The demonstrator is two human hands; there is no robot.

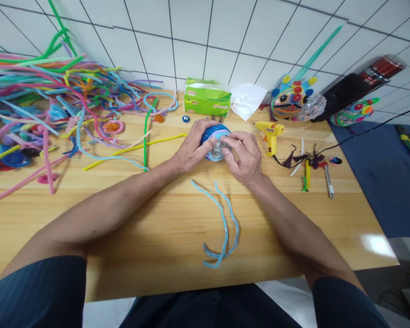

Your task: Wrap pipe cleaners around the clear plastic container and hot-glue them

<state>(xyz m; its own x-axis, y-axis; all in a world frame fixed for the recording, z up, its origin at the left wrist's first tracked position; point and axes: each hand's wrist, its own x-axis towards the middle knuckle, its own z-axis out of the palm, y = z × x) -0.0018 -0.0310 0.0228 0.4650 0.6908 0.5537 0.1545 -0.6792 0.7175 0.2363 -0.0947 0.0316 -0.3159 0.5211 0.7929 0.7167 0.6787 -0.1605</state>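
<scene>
Both hands meet over the middle of a wooden table (164,237). My left hand (191,148) wraps its fingers round the left side of a small round clear object wound with blue and pink pipe cleaners (214,141). My right hand (243,154) pinches the same object from the right, fingertips on its top. Two light blue pipe cleaners (222,228) lie loose on the table just in front of my hands, curving toward me.
A large heap of coloured pipe cleaners (44,100) covers the left of the table. A green tissue box (207,101) and white tissue (248,100) stand behind. A yellow glue gun (270,134), pens (329,181), and decorated craft pieces (294,98) lie right.
</scene>
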